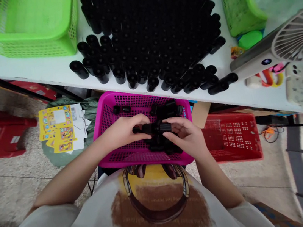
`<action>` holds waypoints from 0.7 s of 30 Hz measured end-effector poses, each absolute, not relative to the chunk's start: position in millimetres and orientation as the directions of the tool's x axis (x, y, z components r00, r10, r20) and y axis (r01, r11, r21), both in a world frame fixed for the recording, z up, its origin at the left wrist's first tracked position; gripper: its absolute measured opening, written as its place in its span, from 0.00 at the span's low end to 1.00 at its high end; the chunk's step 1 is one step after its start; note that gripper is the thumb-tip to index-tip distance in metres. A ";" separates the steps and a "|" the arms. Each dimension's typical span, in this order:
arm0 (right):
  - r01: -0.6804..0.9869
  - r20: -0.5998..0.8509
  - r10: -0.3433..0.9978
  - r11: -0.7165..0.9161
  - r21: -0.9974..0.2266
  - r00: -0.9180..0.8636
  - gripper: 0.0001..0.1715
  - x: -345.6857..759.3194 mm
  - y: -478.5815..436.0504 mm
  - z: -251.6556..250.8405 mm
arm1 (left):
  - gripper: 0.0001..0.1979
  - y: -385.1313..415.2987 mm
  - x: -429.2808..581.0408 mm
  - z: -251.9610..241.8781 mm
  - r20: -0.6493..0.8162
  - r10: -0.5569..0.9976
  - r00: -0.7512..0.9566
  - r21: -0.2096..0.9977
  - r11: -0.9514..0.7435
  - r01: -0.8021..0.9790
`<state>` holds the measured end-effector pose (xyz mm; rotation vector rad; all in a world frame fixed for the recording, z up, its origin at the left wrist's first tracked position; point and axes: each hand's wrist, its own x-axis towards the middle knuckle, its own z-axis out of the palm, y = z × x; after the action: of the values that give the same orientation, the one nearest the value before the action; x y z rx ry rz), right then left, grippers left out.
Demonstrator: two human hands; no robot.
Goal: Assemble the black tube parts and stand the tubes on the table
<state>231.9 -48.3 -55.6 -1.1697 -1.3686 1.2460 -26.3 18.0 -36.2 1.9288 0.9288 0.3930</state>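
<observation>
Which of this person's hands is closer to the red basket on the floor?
Right. The right hand is over the pink basket, just left of the red basket; the left hand is farther left. Both hold a black tube.

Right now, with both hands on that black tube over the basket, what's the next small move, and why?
Probably stand the black tube, held between the left hand and right hand, upright on the table at the near edge of the tube block. That block's tubes mostly stand upright, just beyond the pink basket, which holds loose black pieces.
</observation>
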 end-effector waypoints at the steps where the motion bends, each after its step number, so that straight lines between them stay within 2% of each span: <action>1: 0.059 0.032 0.991 0.040 -0.997 -0.130 0.19 230.8 -49.4 -52.5 | 0.15 16.6 -27.0 -35.9 -0.067 0.744 0.664 0.849 -0.307 0.430; 5: 0.031 0.040 0.991 0.045 -0.999 -0.128 0.19 228.3 -52.1 -44.1 | 0.13 12.8 -28.3 -33.0 0.039 0.750 0.660 0.835 -0.388 0.391; 9: 0.017 0.104 0.984 0.108 -0.994 -0.144 0.20 227.1 -53.9 -41.9 | 0.13 10.0 -29.8 -29.3 0.057 0.735 0.675 0.822 -0.418 0.386; 12: 0.176 0.223 0.960 0.253 -0.952 -0.170 0.21 224.3 -54.6 -40.6 | 0.15 6.8 -30.3 -25.4 0.039 0.710 0.703 0.827 -0.418 0.376; 14: 0.302 0.319 0.920 0.378 -0.875 -0.228 0.21 220.8 -54.8 -38.9 | 0.16 3.6 -29.6 -22.8 0.010 0.677 0.736 0.840 -0.406 0.361; 16: 0.349 0.393 0.869 0.483 -0.803 -0.300 0.23 217.0 -54.4 -36.3 | 0.17 -0.2 -27.9 -20.9 -0.047 0.662 0.748 0.859 -0.356 0.369; 19: 0.377 0.430 0.825 0.555 -0.742 -0.368 0.27 217.8 -51.0 -29.3 | 0.19 -5.1 -24.7 -19.1 -0.130 0.668 0.732 0.886 -0.253 0.389; 21: 0.468 0.421 0.835 0.548 -0.694 -0.354 0.27 227.7 -44.7 -21.4 | 0.27 -6.6 -24.7 -17.5 -0.125 0.689 0.714 0.867 -0.274 0.416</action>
<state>227.7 -44.7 -21.4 -1.0500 -2.0039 0.5982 -24.7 -6.6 -17.5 1.9099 0.8539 0.3388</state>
